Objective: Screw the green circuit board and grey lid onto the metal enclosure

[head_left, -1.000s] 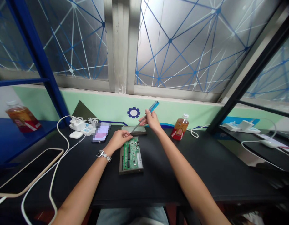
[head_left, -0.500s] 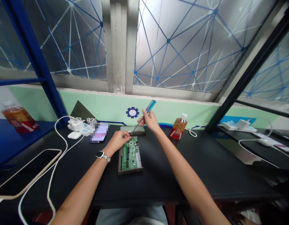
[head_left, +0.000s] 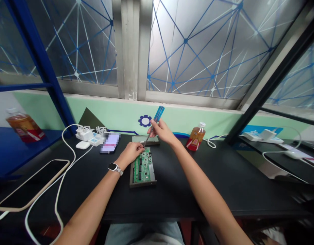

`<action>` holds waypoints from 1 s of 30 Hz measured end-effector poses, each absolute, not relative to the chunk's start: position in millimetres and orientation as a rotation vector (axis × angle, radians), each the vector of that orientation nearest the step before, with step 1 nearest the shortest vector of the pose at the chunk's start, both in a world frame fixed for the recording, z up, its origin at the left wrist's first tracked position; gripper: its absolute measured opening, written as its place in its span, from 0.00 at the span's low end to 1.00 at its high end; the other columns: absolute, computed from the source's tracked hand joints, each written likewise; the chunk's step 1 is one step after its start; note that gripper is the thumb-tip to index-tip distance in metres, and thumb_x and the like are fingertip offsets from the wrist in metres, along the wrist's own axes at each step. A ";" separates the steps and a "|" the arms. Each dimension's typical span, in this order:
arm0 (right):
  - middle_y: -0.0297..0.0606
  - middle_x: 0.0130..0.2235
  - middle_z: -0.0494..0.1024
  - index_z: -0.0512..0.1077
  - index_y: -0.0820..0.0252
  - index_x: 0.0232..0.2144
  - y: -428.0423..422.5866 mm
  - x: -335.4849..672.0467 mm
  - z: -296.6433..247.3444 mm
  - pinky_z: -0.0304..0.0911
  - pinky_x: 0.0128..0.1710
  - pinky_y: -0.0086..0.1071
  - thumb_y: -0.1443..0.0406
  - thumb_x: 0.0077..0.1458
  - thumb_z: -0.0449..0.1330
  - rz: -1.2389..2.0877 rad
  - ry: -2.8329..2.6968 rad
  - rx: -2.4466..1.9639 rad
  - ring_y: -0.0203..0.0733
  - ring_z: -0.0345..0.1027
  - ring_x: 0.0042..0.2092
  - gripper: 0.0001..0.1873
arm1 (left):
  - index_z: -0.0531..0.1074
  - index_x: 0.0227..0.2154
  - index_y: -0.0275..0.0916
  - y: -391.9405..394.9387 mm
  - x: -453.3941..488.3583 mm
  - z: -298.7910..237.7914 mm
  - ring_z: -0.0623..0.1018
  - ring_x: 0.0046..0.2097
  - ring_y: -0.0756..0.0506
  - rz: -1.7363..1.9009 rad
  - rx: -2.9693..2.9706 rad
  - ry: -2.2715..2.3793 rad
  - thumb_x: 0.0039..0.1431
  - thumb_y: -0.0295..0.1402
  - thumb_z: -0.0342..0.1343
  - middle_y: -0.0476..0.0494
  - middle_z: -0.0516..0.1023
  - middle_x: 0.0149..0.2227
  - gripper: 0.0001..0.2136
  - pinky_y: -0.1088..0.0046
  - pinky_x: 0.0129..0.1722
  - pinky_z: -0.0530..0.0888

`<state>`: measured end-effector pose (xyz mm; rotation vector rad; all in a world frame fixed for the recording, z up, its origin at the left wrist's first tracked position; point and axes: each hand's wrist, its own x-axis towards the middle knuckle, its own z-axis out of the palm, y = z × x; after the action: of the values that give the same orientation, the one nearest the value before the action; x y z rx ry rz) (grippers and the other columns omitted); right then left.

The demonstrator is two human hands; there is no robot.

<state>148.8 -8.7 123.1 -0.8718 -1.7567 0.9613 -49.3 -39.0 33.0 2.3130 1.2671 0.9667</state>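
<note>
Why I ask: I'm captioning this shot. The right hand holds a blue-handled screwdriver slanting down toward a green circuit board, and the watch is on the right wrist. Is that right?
Not quite: the watch is on the left wrist, as the head view shows. The right hand does hold the blue-handled screwdriver, slanting toward the green circuit board.

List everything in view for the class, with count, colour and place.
Screwdriver: 1, blue handle, right hand
Board: 1, green, in case
Case: 1, grey, on table
Panel: 1, grey, beyond board
Bottles: 2, amber and red, right on table, left on shelf
Phones: at least 2, beige-edged and lilac-screened, table's left
Cables: several, white, both sides
Chargers: several, white, both sides
Table: 1, black, below hands
Shelf: 1, blue, left
Wall: 1, green, behind table
Windows: several, grey, above wall
Watch: 1, silver, left arm
Hands: 2, bare, near board
</note>
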 end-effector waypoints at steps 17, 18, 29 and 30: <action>0.36 0.32 0.79 0.63 0.59 0.39 -8.5 153.9 121.6 0.72 0.28 0.28 0.62 0.64 0.56 0.821 -1.920 -0.894 0.34 0.74 0.26 0.06 | 0.77 0.45 0.40 -36.7 -39.9 24.7 0.76 0.49 0.40 1.147 2.391 1.194 0.64 0.36 0.54 0.39 0.78 0.44 0.11 0.64 0.50 0.72; 0.36 0.32 0.79 0.63 0.59 0.39 -8.4 153.5 120.2 0.72 0.29 0.28 0.63 0.65 0.56 0.798 -1.941 -0.908 0.34 0.74 0.27 0.06 | 0.76 0.45 0.40 -35.2 -41.3 23.5 0.76 0.51 0.39 1.138 2.415 1.218 0.65 0.35 0.53 0.39 0.78 0.45 0.11 0.62 0.52 0.71; 0.36 0.32 0.80 0.61 0.57 0.38 -13.1 149.3 115.1 0.69 0.28 0.30 0.64 0.66 0.53 0.738 -2.058 -0.965 0.36 0.73 0.26 0.04 | 0.79 0.39 0.40 -23.1 -52.0 13.2 0.79 0.46 0.40 0.971 2.415 1.318 0.63 0.28 0.49 0.39 0.80 0.42 0.12 0.65 0.51 0.72; 0.36 0.32 0.80 0.61 0.57 0.38 -13.5 149.0 115.1 0.69 0.28 0.30 0.64 0.66 0.53 0.740 -2.056 -0.964 0.36 0.73 0.26 0.04 | 0.79 0.39 0.40 -23.2 -51.8 13.6 0.79 0.46 0.40 0.972 2.412 1.318 0.63 0.28 0.50 0.39 0.81 0.42 0.12 0.65 0.51 0.72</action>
<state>149.0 -13.5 115.1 -0.9636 -2.0563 0.7402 -51.8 -23.2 13.6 2.4123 1.3177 0.9715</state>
